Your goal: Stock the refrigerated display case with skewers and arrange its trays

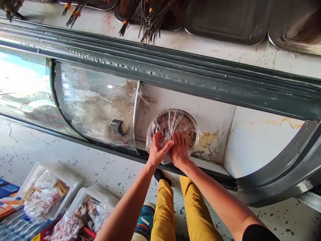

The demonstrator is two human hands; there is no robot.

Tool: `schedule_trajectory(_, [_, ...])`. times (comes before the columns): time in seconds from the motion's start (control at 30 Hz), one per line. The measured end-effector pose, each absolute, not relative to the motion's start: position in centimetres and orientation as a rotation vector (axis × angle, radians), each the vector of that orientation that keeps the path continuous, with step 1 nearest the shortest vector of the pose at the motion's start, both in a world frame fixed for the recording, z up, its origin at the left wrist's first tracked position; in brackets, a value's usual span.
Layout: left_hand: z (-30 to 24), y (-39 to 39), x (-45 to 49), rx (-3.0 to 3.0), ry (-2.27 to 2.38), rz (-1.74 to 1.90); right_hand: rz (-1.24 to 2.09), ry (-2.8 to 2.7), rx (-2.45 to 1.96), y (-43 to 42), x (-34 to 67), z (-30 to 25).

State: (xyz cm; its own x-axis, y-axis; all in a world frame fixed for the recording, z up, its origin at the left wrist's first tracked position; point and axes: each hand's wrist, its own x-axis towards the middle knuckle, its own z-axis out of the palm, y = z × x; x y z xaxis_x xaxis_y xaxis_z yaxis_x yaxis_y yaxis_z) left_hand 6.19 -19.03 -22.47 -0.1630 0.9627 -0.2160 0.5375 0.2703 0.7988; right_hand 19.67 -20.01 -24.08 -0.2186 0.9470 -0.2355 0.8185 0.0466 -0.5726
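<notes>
A clear plastic bag spreads across a round metal bowl, which stands on the white floor of a glass-fronted display case. My left hand pinches the near side of the bag, its thumb stretched toward the other hand. Close beside it, my right hand has its fingers curled onto the gathered plastic. The bag's crumpled left side hangs past the bowl's rim. What lies in the bowl is blurred by the plastic.
Curved glass panels close the case's left part; a few thin skewers lie behind. Metal trays and bundled skewers line the counter above. White bins holding bagged goods stand on the floor at left, near a blue container.
</notes>
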Motion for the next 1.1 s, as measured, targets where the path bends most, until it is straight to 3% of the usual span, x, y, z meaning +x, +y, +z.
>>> schedule_trajectory(0.2, [-21.8, -17.5, 7.1, 1.520, 2.076, 0.447, 0.961, -2.231, -1.760, -19.6, 21.0, -23.3])
schedule_trajectory(0.4, [-21.8, -18.3, 6.9, 1.789, 2.050, -0.050, 0.952, -2.460, -1.665, -20.6, 23.6, -23.1])
schedule_trajectory(0.67, [-23.2, -18.3, 6.6, 1.875, 2.001, -0.229, 0.916, -2.395, -1.628, -21.9, 25.0, -22.9])
schedule_trajectory(0.8, [-23.5, -17.7, 6.8, 1.893, 2.002, -0.265, 0.855, -1.933, -1.921, -23.1, 27.1, -22.1])
schedule_trajectory(0.9, [-23.0, -17.1, 6.9, 1.855, 1.979, -0.202, 1.206, -1.433, -2.204, -23.5, 28.6, -23.1])
schedule_trajectory(1.0, [-21.6, -17.3, 6.6, 1.925, 2.001, 0.167, 1.774, -0.695, -2.056, -22.7, 28.3, -25.2])
schedule_trajectory(1.1, [-19.4, -18.8, 5.7, 2.127, 1.957, 0.654, 1.899, -0.091, -1.759, -21.3, 26.7, -27.2])
